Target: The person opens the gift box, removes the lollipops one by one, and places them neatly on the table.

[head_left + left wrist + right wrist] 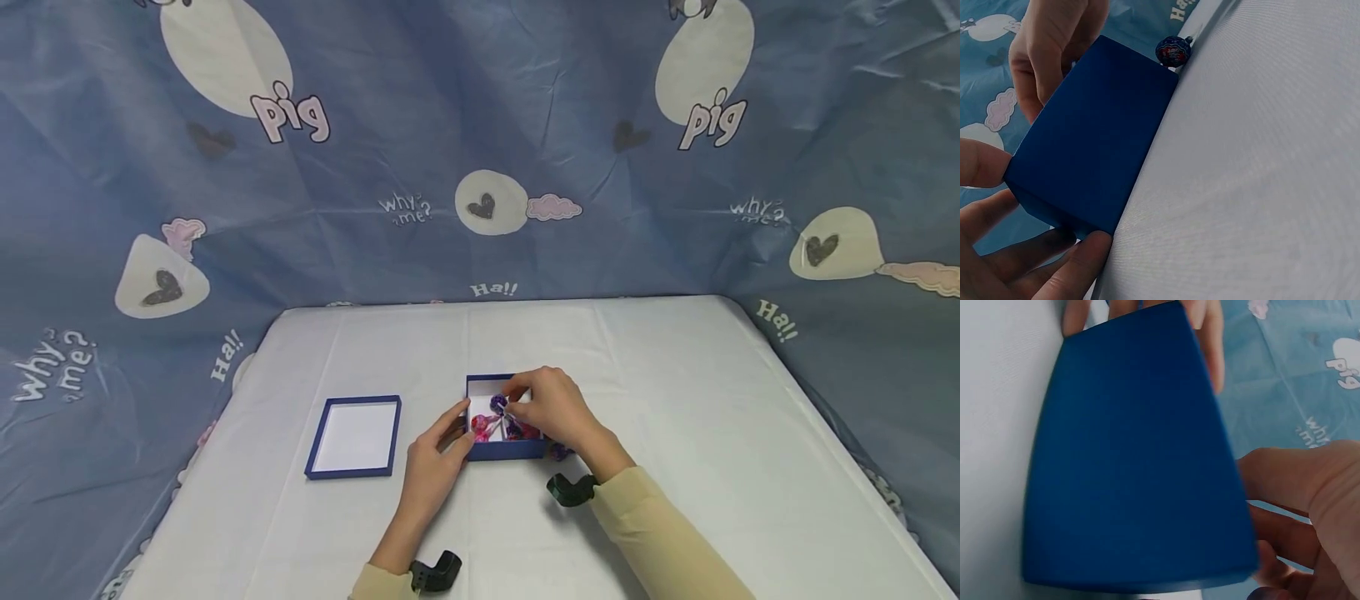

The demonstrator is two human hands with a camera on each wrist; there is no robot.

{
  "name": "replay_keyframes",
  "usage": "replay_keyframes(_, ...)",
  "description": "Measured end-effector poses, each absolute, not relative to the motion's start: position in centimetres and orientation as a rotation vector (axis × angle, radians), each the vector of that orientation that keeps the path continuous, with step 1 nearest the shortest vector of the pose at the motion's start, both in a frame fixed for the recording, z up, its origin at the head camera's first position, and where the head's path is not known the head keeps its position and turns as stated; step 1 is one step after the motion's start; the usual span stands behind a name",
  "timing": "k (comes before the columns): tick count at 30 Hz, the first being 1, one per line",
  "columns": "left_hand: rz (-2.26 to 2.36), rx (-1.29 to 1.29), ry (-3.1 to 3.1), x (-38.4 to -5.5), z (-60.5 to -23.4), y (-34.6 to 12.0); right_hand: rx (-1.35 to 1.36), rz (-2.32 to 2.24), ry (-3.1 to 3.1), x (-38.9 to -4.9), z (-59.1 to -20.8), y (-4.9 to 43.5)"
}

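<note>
Head view, left to right: the left edge of the white-covered desk (750, 417) slants toward the near side, with a strip of cloth between it and a shallow blue-rimmed lid (356, 436). A gap of cloth parts the lid from the left hand (435, 467), and then comes the blue box (506, 451), well in from the left, far and right edges. Beyond the right hand (555, 408) a broad stretch of cloth runs to the right edge; another lies behind the box up to the far edge, where a patterned blue curtain (450, 100) hangs. The lid lies with its white inside up. The left hand is partly curled, thumb and fingers gripping the left end of the box. Inside the box, pink-red wrapped sweets (482, 427) lie at the left, with darker and red ones (529, 431) to their right. Above them is a dark purple sweet (498, 403); the right hand, reaching over the right side, has thumb and index finger nearly together and pinches it, whether by wrapper or stick cannot be told. Just outside the near right corner, a loose dark sweet (560, 451) rests on the desk; the left wrist view shows it round, blue and red.
</note>
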State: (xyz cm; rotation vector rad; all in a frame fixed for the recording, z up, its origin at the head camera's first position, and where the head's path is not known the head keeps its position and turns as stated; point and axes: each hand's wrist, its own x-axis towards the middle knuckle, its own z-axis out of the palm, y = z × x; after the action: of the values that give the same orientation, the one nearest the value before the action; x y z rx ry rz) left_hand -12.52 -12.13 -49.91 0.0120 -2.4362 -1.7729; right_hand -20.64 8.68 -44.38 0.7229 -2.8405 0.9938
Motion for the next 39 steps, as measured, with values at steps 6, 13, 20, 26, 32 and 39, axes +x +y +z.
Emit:
replay_keyframes(6, -1.780, 0.002, -2.428, -12.5, -49.9, -12.1, 0.726, 0.853, -2.838, -20.9, -45.1, 8.1)
replay_keyframes(13, -1.773, -0.010, -2.414, -12.4, -50.0, -12.2, 0.762, 0.716, -2.848, -21.2, -45.7, 7.3)
replay_keyframes(20, -1.745, -0.005, -2.421, -12.6, -50.1, -12.3, 0.744, 0.679, -2.837, -21.1, -45.9, 6.7)
replay_keyframes(26, -1.760, 0.005, -2.437, -12.6, -50.1, -12.3, 0.715, 0.653, -2.850, -20.9, -46.2, 6.6)
replay_keyframes(32, -1.789, 0.017, -2.428, -12.5, -49.9, -12.2, 0.708, 0.632, -2.837, -21.0, -46.5, 6.6)
replay_keyframes(39, -1.807, 0.031, -2.429, -12.4, -49.9, -12.1, 0.710, 0.625, -2.852, -21.0, -46.4, 6.6)
